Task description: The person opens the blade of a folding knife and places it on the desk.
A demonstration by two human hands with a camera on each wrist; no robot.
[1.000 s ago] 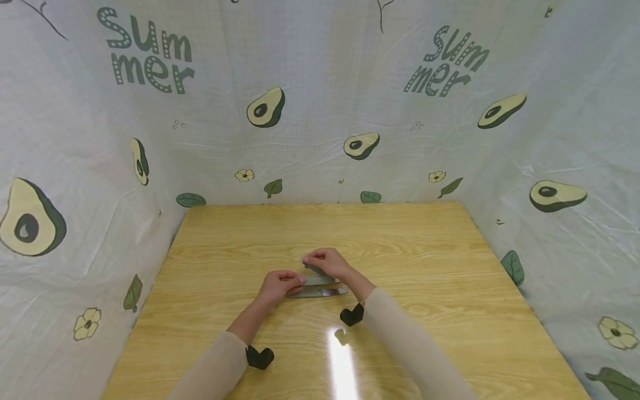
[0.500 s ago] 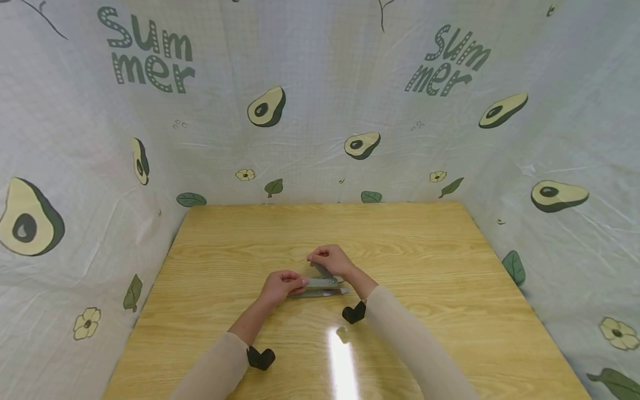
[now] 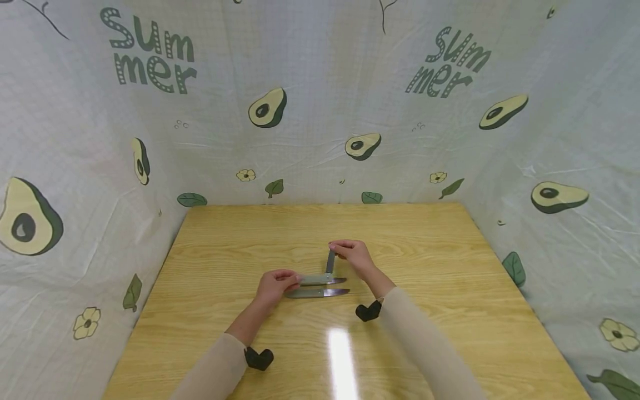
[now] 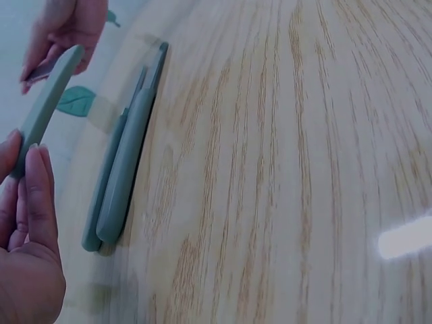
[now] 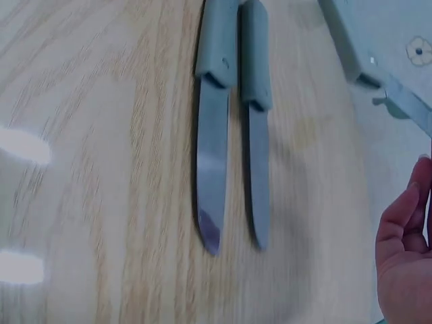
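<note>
My left hand [image 3: 274, 286] pinches the grey-green handle [image 4: 50, 101] of a folding knife between thumb and fingers, above the table. My right hand [image 3: 356, 255] pinches that knife's blade [image 3: 330, 261] near its tip. In the head view the blade stands out at a wide angle from the handle. Below it, two similar knives lie side by side on the table with their blades out: a nearer knife [image 5: 216, 135] and a slimmer-looking farther knife [image 5: 258, 148]. In the head view the held handle partly hides the farther one.
The wood-grain table [image 3: 240, 239] reflects a bright light strip [image 3: 342, 361] near the front. A pale curtain [image 3: 310, 66] printed with avocados surrounds the table at the back and both sides. A dark band piece [image 3: 369, 311] sits at the right wrist.
My right hand has moved right and slightly away, swinging the blade out from over the handle. My left hand has stayed nearly in place. The knives on the table have not moved.
</note>
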